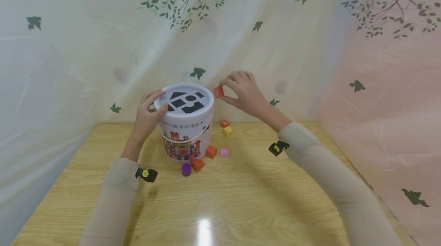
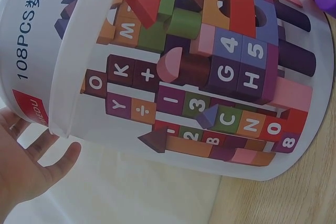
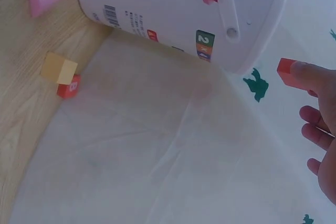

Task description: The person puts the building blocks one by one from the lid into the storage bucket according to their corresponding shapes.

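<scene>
A white toy-block bucket (image 1: 186,120) stands upright on the table, its lid (image 1: 205,105) pierced with dark shape-cut holes. My left hand (image 1: 146,116) rests on the lid's left edge, fingers and thumb spread over the rim; the left wrist view shows it beside the printed wall. To the right of the bucket, at lid height, my right hand (image 1: 245,92) pinches a red block (image 1: 218,92) between thumb and index finger. That block (image 3: 287,74) is held clear of the lid in the right wrist view, the other fingers loosely bent.
Around the bucket's base lie a purple cylinder (image 1: 186,169), an orange-red triangular block (image 1: 198,164), an orange-red block (image 1: 211,151) and a pink block (image 1: 224,152). Behind them sit a yellow block (image 1: 227,131) and a small red block (image 1: 224,123). A leaf-patterned curtain (image 1: 103,66) hangs behind the wooden table (image 1: 241,200).
</scene>
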Tool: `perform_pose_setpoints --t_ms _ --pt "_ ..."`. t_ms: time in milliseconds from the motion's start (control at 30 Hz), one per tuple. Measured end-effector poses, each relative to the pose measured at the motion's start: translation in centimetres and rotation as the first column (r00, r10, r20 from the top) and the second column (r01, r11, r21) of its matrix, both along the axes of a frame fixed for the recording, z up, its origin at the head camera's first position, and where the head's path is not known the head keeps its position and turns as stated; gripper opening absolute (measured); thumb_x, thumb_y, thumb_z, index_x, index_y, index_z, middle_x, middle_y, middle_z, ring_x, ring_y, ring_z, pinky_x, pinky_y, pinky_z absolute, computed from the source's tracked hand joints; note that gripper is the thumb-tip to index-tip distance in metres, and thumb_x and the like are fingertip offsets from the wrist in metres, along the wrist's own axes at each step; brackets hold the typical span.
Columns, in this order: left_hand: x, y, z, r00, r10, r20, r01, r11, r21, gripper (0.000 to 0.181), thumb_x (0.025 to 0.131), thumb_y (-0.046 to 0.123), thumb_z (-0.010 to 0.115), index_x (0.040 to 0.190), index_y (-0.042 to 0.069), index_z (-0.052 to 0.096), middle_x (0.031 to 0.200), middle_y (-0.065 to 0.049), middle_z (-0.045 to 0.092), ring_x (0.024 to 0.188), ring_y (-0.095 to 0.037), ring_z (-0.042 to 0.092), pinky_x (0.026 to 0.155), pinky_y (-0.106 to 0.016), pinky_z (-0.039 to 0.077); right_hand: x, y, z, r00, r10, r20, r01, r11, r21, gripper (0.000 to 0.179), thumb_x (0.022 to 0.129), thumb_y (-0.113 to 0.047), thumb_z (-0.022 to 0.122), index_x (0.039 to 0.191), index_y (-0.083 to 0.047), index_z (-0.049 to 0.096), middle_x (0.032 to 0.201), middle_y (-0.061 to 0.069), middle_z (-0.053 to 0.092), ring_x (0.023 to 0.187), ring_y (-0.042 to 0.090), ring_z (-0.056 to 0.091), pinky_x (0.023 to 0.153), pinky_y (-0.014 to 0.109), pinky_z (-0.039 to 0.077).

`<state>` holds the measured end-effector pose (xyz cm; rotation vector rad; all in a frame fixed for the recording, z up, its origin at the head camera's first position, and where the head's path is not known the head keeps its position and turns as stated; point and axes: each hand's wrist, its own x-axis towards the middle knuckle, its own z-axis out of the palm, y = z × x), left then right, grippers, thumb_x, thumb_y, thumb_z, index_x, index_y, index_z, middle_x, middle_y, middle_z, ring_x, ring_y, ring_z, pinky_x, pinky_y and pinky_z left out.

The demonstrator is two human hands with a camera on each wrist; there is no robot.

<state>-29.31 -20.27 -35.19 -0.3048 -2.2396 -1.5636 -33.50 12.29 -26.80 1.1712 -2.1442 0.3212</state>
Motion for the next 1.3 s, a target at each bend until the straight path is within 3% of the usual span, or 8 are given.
perform_pose_setpoints --t_ms 467,1000,1300 --pt "-0.1 0.0 -0.1 1.000 0.001 0.006 -0.001 1.000 0.007 0.056 0.098 0.027 0.060 0.150 0.010 0.050 0.157 -0.010 0.036 0.140 -0.030 0.038 0.115 -0.056 0.042 -2.2 -2.8 0.4 0.999 -0.001 0.048 0.000 1.000 0.021 0.033 0.088 -0.020 0.080 0.118 -0.011 0.069 0.115 0.012 0.066 0.113 0.030 0.052 0.105 0.049 0.039" --pt "0.1 0.0 0.0 1.000 -0.005 0.011 0.004 1.000 0.018 0.056 0.098 0.027 0.060 0.151 0.012 0.050 0.157 -0.009 0.037 0.139 -0.029 0.039 0.114 -0.054 0.044 -2.8 -5.3 0.0 0.990 -0.093 0.107 0.075 0.984 0.162 0.033 0.091 -0.023 0.076 0.122 -0.015 0.069 0.119 0.012 0.064 0.116 0.030 0.050 0.108 0.049 0.039" --pt "0.0 0.0 -0.1 1.000 0.002 0.015 -0.002 1.000 0.016 0.055 0.097 0.027 0.061 0.150 0.012 0.051 0.157 -0.008 0.037 0.140 -0.029 0.038 0.115 -0.054 0.043 -3.1 -6.1 -0.2 0.989 -0.128 0.075 0.110 0.971 0.213 0.032 0.094 -0.025 0.074 0.124 -0.015 0.068 0.119 0.012 0.062 0.116 0.031 0.049 0.108 0.049 0.038"
